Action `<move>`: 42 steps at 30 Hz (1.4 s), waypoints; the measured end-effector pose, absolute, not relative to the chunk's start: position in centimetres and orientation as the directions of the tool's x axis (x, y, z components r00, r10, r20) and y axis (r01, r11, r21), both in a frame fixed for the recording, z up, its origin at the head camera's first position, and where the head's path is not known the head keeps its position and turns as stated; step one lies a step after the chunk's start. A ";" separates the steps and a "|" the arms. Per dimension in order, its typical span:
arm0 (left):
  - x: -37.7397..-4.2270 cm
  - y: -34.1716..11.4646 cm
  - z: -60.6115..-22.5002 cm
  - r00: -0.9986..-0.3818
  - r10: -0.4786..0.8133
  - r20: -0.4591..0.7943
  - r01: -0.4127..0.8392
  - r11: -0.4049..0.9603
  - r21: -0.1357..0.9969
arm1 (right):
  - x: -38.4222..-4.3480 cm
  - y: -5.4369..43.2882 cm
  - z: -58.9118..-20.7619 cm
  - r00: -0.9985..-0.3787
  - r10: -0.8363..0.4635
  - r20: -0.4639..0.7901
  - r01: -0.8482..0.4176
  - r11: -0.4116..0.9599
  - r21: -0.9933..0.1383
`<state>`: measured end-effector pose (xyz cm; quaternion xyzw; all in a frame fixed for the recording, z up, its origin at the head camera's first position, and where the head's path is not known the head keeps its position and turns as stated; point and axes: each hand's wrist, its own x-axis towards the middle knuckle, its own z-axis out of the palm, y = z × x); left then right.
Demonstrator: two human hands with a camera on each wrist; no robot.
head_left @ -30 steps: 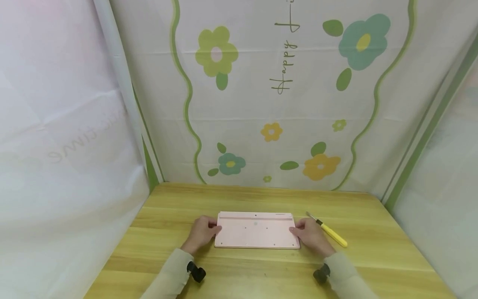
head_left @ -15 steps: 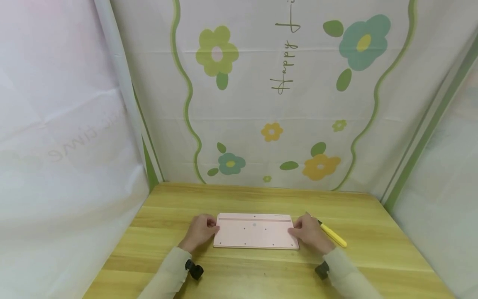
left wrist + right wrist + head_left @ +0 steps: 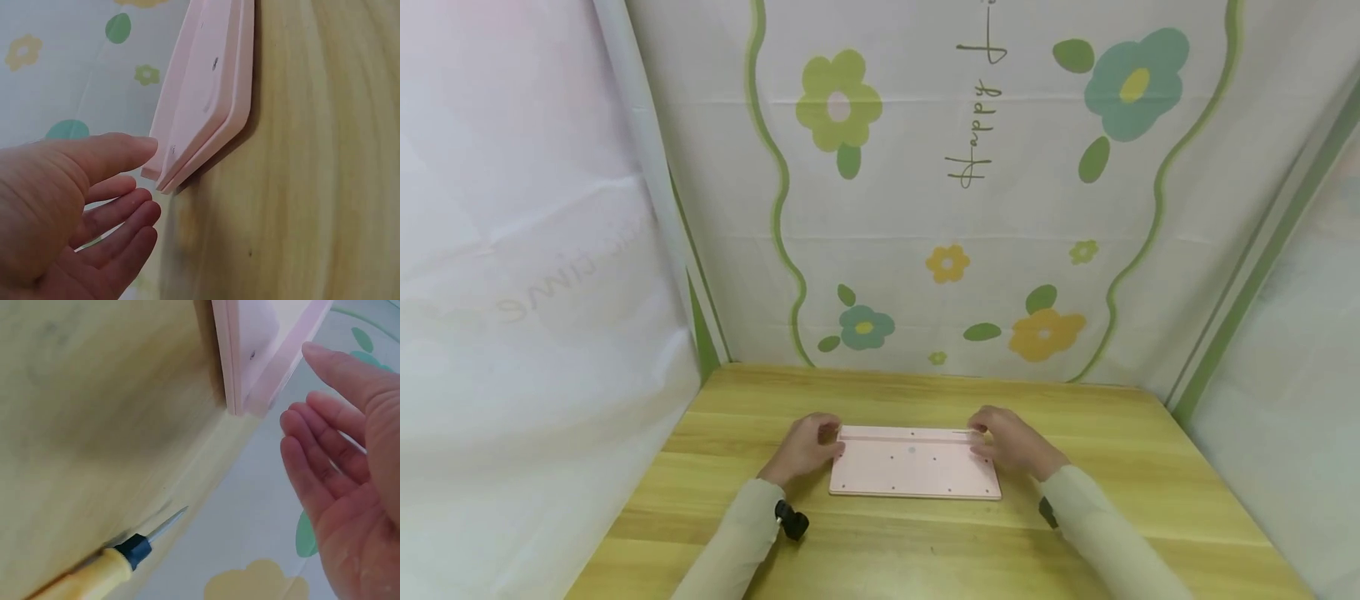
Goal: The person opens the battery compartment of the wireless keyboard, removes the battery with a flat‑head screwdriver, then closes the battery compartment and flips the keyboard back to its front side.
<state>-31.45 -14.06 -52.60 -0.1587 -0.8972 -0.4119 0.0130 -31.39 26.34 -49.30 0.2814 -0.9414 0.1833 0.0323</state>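
A pink keyboard (image 3: 913, 471) lies underside up on the wooden table, with small screw holes and a raised bar along its far edge. At its far left corner is my left hand (image 3: 803, 450), fingers loosely bent; the left wrist view shows the thumb (image 3: 134, 153) tip right at the corner and the other fingers spread apart below. My right hand (image 3: 1017, 443) is at the far right corner. In the right wrist view its thumb (image 3: 337, 369) overlaps the raised bar, and the remaining fingers are relaxed with nothing between them.
A yellow-handled screwdriver (image 3: 103, 572) lies on the table to the right of the keyboard; in the head view the right arm hides it. Behind the wooden table (image 3: 880, 550) hangs a white cloth (image 3: 895, 200) printed with flowers, with more cloth at both sides.
Both hands have moved from the keyboard's side edges to its far corners, the grip loosening. The right hand and forearm now cover the screwdriver in the head view. The keyboard has barely shifted.
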 end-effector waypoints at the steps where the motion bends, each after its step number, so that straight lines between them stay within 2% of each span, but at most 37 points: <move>1: -31.6 -14.1 -52.7 -0.947 0.279 0.158 0.301 0.606 0.736 | -31.6 26.2 -49.3 -0.832 -0.531 0.163 -0.553 0.768 -0.322; 8: -32.4 -13.8 -53.1 -0.946 0.285 0.158 0.303 0.590 0.749 | -32.4 25.4 -49.2 -0.777 -0.606 0.171 -0.627 0.721 -0.295; 16: -32.4 -13.8 -52.9 -0.955 0.262 0.138 0.273 0.602 0.750 | -33.1 25.0 -49.2 -0.793 -0.598 0.116 -0.605 0.751 -0.265; 26: -32.6 -13.7 -53.1 -0.956 0.265 0.127 0.269 0.617 0.739 | -34.2 24.3 -48.8 -0.762 -0.643 0.077 -0.640 0.730 -0.238; 42: -32.8 -13.6 -53.2 -0.955 0.266 0.129 0.272 0.622 0.734 | -35.9 22.7 -46.3 -0.804 -0.576 -0.149 -0.498 0.789 -0.360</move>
